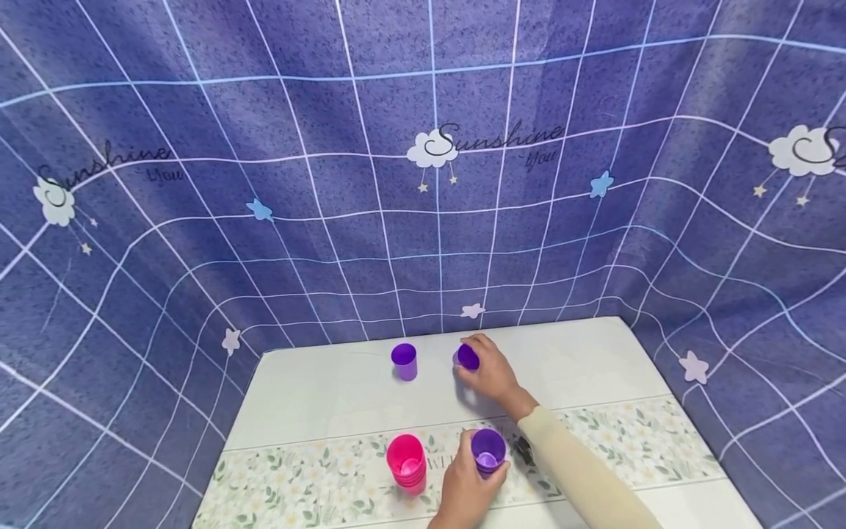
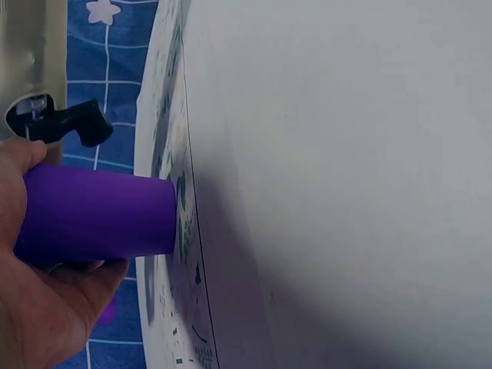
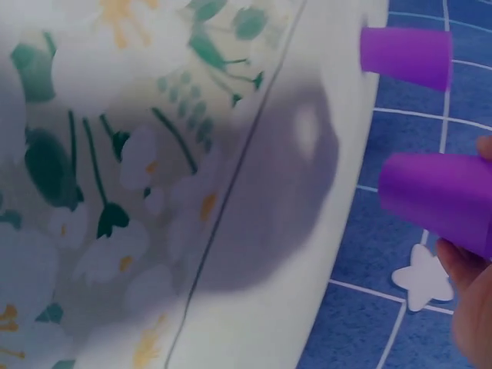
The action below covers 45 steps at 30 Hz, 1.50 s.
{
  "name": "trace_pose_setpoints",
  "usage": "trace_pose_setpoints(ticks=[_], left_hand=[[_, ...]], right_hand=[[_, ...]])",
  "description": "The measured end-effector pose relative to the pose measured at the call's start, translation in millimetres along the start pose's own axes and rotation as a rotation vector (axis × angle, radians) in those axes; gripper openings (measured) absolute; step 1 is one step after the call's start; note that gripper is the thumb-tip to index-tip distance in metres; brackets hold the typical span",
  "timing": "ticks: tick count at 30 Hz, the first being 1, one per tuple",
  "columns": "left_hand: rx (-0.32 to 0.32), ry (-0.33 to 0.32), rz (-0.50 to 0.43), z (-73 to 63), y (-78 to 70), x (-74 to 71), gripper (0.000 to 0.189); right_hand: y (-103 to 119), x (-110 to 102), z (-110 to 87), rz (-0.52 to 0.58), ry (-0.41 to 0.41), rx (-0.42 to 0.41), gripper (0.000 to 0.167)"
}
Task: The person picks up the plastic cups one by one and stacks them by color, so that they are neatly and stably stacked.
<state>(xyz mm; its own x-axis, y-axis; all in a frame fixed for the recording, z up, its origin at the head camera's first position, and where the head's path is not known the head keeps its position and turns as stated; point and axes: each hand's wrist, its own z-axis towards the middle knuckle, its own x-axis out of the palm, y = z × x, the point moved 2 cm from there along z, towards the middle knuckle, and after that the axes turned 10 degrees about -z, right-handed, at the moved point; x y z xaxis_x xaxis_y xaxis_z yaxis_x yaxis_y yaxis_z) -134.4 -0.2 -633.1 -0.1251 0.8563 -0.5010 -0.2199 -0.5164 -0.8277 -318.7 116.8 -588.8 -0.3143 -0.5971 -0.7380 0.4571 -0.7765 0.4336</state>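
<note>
My left hand [image 1: 463,486] grips a purple cup [image 1: 487,445] near the table's front; it stands mouth up, and more rims seem to show below its top. The left wrist view shows the side of this purple cup [image 2: 100,215] between thumb and fingers. Farther back, my right hand [image 1: 494,373] holds another purple cup [image 1: 468,358] by its sides. That purple cup [image 3: 434,188] appears slightly above the tabletop in the right wrist view. A third purple cup [image 1: 405,363] stands upright to its left. Left of my left hand is a stack of pink cups [image 1: 406,464].
The white table [image 1: 317,389] has a floral band [image 1: 297,477] across it. Grid-patterned blue cloth [image 1: 370,242] surrounds its back and sides. A dark device [image 1: 523,450] shows beside my right sleeve [image 1: 581,470], which reaches over the table's right part.
</note>
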Motion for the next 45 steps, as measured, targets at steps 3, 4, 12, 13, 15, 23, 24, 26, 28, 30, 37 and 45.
trace_pose_setpoints(ticks=[3,4,12,13,15,23,24,26,28,30,37,45], left_hand=[[0.004,0.000,-0.006,-0.1,-0.4,0.2,0.070],[0.005,0.000,-0.007,0.0,-0.6,0.1,0.070],[0.062,-0.034,0.010,-0.2,-0.6,0.1,0.068],[0.073,-0.041,0.015,-0.3,-0.5,0.1,0.068],[0.085,-0.047,0.023,-0.3,0.1,0.3,0.068],[0.043,-0.011,0.001,-0.2,1.2,1.1,0.068],[0.042,-0.009,-0.001,-0.4,1.5,1.2,0.068],[0.048,-0.012,0.007,-0.7,2.0,1.5,0.069],[0.065,-0.021,0.020,-0.7,2.1,1.8,0.071],[0.084,-0.033,0.026,-0.5,1.8,2.2,0.072],[0.061,-0.006,0.025,0.6,1.2,0.7,0.072],[0.009,0.001,-0.002,1.3,3.4,-0.7,0.068]], right_hand=[[5,-9,-2.5,0.021,-0.039,-0.006,0.057],[7,-11,-2.8,0.027,-0.058,-0.011,0.055],[19,-35,-6.7,0.087,-0.159,-0.076,0.044],[20,-38,-7.7,0.101,-0.156,-0.075,0.044],[23,-43,-10.5,0.116,-0.149,-0.076,0.041],[37,-64,-25.6,0.262,-0.136,-0.125,0.033],[39,-66,-27.8,0.276,-0.137,-0.135,0.033],[42,-69,-32.3,0.295,-0.139,-0.154,0.033],[44,-71,-36.5,0.305,-0.138,-0.162,0.033],[44,-73,-40.2,0.318,-0.151,-0.164,0.034],[52,-77,-52.8,0.367,-0.167,-0.168,0.037],[64,-82,-65.4,0.422,-0.171,-0.201,0.037]])
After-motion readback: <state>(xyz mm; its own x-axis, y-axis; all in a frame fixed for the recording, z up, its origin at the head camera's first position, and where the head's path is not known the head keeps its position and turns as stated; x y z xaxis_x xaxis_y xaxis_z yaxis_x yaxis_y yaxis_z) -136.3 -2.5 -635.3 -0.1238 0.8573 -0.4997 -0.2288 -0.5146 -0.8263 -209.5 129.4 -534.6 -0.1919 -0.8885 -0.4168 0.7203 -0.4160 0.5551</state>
